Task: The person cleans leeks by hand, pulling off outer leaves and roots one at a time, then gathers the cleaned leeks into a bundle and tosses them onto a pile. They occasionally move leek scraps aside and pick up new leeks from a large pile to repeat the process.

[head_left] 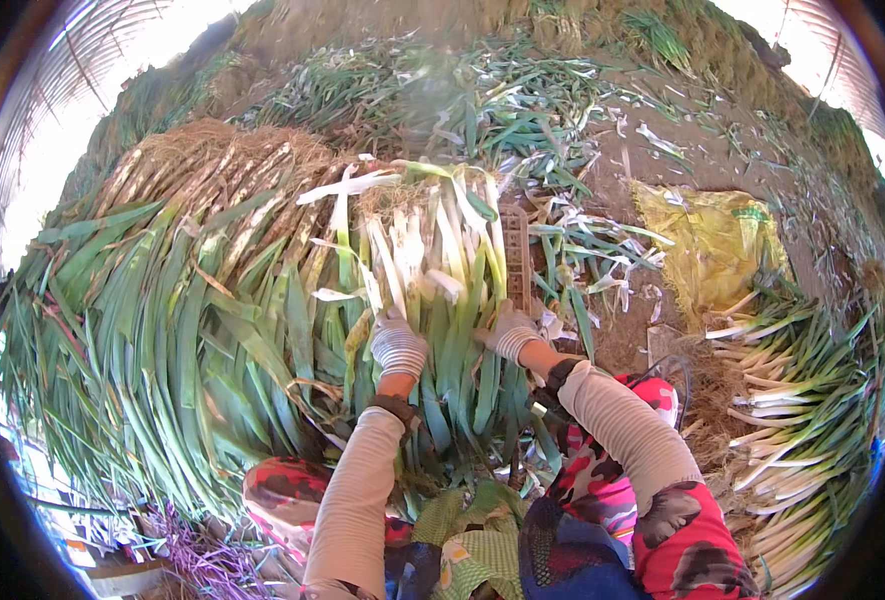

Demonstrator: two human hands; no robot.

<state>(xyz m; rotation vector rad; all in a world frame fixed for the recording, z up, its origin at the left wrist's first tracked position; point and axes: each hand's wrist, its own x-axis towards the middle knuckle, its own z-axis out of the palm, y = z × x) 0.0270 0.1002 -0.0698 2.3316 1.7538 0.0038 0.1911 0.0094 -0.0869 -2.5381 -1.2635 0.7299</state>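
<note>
Peeled leeks (449,235) with white stems and green leaves lie in front of me, their roots pointing away. My left hand (399,343), in a striped knit glove, is closed round a leek where white turns to green. To its right, my right hand (510,333), gloved alike, has its fingers curled at the leaves of the rightmost leek; its fingertips are partly hidden. A brown plastic crate (515,262) shows its edge beside these leeks. A large heap of unpeeled leeks (192,270) with soil-stained stems and matted roots lies to the left.
At the right, trimmed leeks (787,430) lie in a row beside loose roots. A yellow woven sack (712,245) is spread on the soil. Leaf scraps (542,110) litter the ground ahead. Purple strings (212,550) lie at the lower left.
</note>
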